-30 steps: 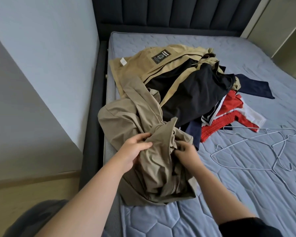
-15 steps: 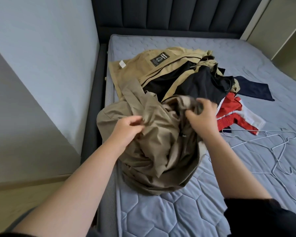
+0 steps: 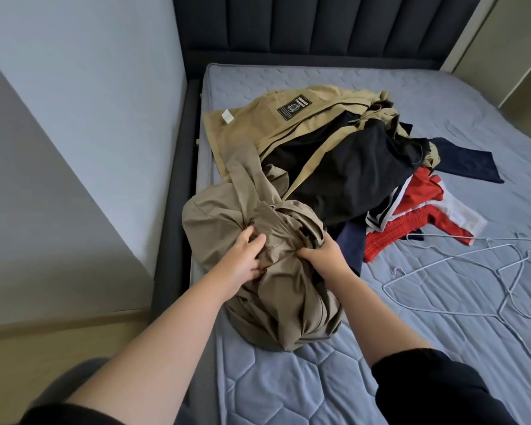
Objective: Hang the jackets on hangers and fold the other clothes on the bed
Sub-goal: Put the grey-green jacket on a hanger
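Clothes fill the head view, the only one there is. On the bed (image 3: 319,391), at its near left edge beside the wall, a crumpled taupe jacket (image 3: 282,305) lies in a bunched heap; I take it for a jacket from its cut, though it is too balled up to be sure. The left hand (image 3: 245,257) has its fingers curled into the folds at the top of the heap, and the right hand (image 3: 323,256) clutches a fistful of the same cloth just beside it.

Behind it lies the rest of the pile: a khaki jacket (image 3: 252,121) with a black patch, spread partly open, a black garment (image 3: 353,176) across it, a navy garment (image 3: 466,161) further right and a red and white garment (image 3: 420,207) against the pile's right side. The wire hangers (image 3: 485,271) lie bare on the mattress to the right, near the red cloth and apart from both hands.

By my reading the task is at its start. Nothing hangs on a hanger and no folded piece shows. The step in hand seems to be sorting out the taupe jacket to find its collar or shoulders; every other garment is left to do.
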`<control>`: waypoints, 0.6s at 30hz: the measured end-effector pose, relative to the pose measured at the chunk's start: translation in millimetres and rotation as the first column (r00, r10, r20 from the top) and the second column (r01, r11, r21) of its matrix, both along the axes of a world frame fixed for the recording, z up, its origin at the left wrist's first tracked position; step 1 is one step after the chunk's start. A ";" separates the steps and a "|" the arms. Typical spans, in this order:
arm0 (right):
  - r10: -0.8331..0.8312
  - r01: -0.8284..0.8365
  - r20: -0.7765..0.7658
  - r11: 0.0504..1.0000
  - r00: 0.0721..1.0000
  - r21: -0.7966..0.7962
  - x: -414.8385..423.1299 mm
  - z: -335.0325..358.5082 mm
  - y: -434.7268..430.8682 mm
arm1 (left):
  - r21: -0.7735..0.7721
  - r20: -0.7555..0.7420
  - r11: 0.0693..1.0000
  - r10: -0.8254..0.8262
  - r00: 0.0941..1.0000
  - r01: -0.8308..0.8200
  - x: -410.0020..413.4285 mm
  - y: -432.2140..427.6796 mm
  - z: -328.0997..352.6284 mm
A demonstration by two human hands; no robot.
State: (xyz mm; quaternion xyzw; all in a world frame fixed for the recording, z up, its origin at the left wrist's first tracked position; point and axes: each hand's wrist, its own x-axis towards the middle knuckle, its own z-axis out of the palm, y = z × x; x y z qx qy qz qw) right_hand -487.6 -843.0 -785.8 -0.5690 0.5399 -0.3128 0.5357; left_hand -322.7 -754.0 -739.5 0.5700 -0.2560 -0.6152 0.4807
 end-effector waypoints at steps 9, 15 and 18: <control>0.122 -0.080 0.107 0.939 0.987 -0.334 31.6 136.4 5.0 | -0.142 -0.370 0.982 0.062 0.927 -0.123 12.6 -20.4 77.0; 0.247 -0.130 0.189 0.868 0.950 -0.479 54.0 218.9 10.0 | -0.341 -0.307 0.925 0.056 0.950 -0.165 35.5 -25.6 151.2; 0.262 -0.110 0.237 0.854 0.936 -0.509 62.8 254.3 13.4 | -0.457 -0.254 0.873 0.055 0.966 -0.170 42.1 -21.0 189.0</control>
